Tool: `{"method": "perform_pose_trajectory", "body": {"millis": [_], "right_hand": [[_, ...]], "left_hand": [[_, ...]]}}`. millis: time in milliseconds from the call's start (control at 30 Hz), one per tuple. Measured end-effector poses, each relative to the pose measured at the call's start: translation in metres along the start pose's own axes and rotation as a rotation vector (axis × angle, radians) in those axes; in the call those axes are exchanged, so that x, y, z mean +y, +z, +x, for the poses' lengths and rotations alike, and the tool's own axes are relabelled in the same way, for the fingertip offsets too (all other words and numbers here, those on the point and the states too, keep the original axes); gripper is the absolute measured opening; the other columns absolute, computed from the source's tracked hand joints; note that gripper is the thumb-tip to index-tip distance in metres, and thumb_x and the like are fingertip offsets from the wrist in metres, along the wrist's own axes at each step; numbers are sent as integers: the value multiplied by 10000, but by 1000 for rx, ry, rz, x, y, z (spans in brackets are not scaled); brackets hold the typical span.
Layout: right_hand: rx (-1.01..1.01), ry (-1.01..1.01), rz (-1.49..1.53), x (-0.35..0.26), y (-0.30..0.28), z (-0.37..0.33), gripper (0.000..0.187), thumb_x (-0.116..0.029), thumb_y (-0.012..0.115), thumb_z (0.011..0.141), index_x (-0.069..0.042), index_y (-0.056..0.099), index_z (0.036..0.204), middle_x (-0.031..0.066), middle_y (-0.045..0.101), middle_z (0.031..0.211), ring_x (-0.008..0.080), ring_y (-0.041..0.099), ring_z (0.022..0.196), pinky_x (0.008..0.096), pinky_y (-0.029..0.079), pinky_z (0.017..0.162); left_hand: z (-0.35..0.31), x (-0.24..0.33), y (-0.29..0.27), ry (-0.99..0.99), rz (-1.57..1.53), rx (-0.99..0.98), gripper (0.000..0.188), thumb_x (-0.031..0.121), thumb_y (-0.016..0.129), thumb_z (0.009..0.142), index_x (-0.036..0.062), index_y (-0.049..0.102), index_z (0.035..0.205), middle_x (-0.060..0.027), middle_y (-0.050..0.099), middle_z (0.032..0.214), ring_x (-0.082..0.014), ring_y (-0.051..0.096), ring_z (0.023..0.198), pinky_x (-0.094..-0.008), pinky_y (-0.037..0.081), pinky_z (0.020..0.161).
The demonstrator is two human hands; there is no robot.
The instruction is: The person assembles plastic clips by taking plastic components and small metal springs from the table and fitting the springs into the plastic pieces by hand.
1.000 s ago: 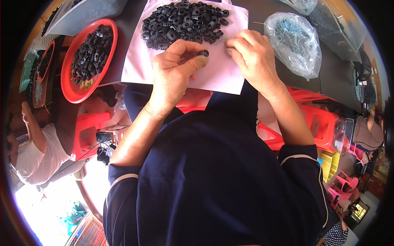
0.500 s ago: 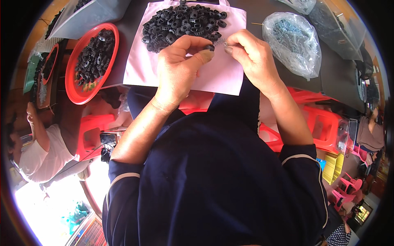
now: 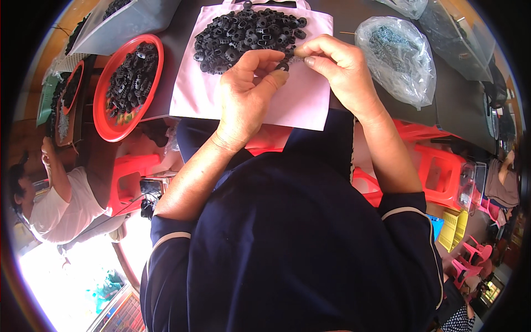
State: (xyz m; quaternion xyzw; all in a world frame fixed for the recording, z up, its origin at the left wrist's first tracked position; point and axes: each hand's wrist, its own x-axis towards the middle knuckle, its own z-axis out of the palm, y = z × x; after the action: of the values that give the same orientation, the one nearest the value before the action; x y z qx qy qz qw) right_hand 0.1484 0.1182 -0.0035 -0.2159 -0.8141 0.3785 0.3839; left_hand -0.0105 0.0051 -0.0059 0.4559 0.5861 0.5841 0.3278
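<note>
Left hand (image 3: 246, 94) pinches a small black part (image 3: 282, 67) between thumb and finger, over the pink cloth bag (image 3: 301, 105); right hand (image 3: 343, 66) is just beside it, thumb and finger near each other, cannot tell if they grip anything; tiny springs (image 3: 296, 60) lie by its fingertips; pile of black parts (image 3: 235, 41) sits past the hands, inside the bag's edges; left wrist crosses the near edge, right hand the right edge; room sideways: dark table (image 3: 344, 27) strips separate bag from red tray (image 3: 113, 133) and clear plastic bag (image 3: 415, 91).
</note>
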Motion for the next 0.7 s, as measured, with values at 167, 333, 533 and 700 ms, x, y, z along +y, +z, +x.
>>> {"method": "perform_pose_trajectory", "body": {"millis": [167, 333, 533, 700], "right_hand": [[55, 28, -23, -2, 0, 1, 186, 38, 644, 862, 1, 691, 1039, 70, 725, 893, 122, 673, 823, 248, 525, 768], [-15, 137, 186, -6, -2, 3, 194, 35, 641, 863, -2, 695, 1046, 50, 717, 883, 85, 653, 826, 237, 524, 763], [-32, 232, 279, -9, 1, 0, 187, 38, 645, 858, -1, 702, 1032, 34, 710, 897, 78, 645, 833, 229, 517, 775], [-29, 300, 421, -7, 1, 1, 171, 45, 646, 863, 6, 703, 1020, 44, 715, 915, 88, 642, 830, 234, 517, 779]], "left_hand": [[2, 1, 0, 73, 52, -10, 230, 14, 682, 872, 20, 692, 1102, -40, 676, 959, -78, 574, 754, -220, 473, 685], [2, 2, 0, 58, 55, -53, 224, 8, 676, 862, -1, 684, 1086, -63, 657, 956, -142, 644, 848, -271, 520, 790], [4, 0, 2, 94, 33, -47, 218, 2, 686, 849, -14, 680, 1066, -71, 652, 931, -152, 647, 843, -280, 523, 782], [7, 0, 1, 130, 109, -80, 218, -3, 701, 832, -24, 676, 1047, -94, 654, 916, -168, 654, 833, -291, 530, 764]]}}
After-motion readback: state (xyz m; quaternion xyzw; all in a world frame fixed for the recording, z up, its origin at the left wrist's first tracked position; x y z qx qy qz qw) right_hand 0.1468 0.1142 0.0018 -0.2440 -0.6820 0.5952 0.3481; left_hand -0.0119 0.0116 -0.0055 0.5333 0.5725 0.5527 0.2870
